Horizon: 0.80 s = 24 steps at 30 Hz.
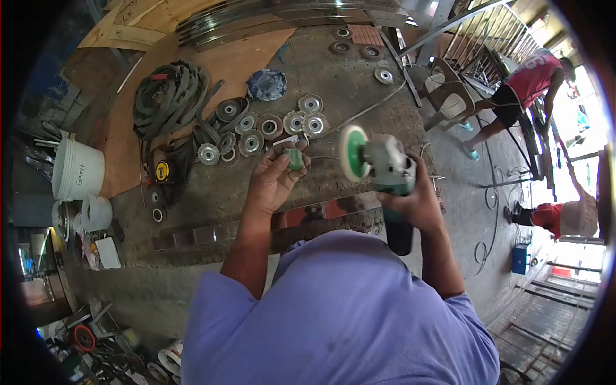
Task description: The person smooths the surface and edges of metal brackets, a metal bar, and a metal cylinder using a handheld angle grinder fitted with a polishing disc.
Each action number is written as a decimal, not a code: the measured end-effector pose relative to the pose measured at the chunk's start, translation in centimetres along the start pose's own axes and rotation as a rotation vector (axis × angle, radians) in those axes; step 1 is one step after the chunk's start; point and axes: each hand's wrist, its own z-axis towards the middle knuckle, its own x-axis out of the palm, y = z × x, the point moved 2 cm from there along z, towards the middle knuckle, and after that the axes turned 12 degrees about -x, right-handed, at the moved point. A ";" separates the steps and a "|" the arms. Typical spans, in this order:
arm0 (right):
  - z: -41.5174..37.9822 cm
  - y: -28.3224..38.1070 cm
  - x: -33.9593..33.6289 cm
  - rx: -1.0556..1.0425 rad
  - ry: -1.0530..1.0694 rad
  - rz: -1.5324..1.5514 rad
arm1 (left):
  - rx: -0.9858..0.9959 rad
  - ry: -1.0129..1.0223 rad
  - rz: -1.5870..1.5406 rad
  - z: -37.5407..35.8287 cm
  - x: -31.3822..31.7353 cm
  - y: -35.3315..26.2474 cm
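Note:
My left hand (272,185) is closed on a small green lump (295,159) that looks like polishing compound, pinched in the fingertips above the bench. My right hand (422,204) is wrapped round an angle grinder (389,162), held up off the bench. On the grinder a pale buffing pad (353,153) with a green backing faces left, apart from the green lump. Below both hands a shiny metal bar (308,215) lies across the near side of the worktable (359,102). Flap discs (269,126) and other worn wheels sit just beyond my left hand.
Coiled grey belts (168,96) and a yellow tape measure (162,171) lie at the left, by a white bucket (78,169). A grey cable (375,102) crosses the table. At the right are a plastic chair (449,96), a person in a red shirt (534,83) and another person (561,218).

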 end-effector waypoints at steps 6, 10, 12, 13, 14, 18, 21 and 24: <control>1.1 1.1 2.2 -0.043 0.096 -0.240 | 0.177 -0.184 0.346 0.6 2.2 2.1; 0.9 0.0 2.4 -0.051 0.067 -0.247 | 0.202 -0.291 0.562 0.0 4.0 2.0; 0.6 0.1 2.3 -0.029 0.054 -0.265 | 0.200 -0.335 0.612 0.1 4.9 2.1; 0.3 0.1 2.2 -0.018 0.048 -0.273 | 0.196 -0.351 0.630 0.1 5.2 2.2; 0.1 0.0 2.2 -0.011 0.039 -0.270 | 0.194 -0.366 0.648 0.2 5.4 2.2; -0.2 0.4 1.9 0.013 0.005 -0.255 | 0.192 -0.352 0.711 0.8 6.2 2.2; -0.4 0.8 1.7 0.060 -0.001 -0.245 | 0.187 -0.365 0.785 1.0 6.4 2.3; -0.5 1.1 1.5 0.093 0.002 -0.242 | 0.169 -0.365 0.787 1.2 6.8 2.3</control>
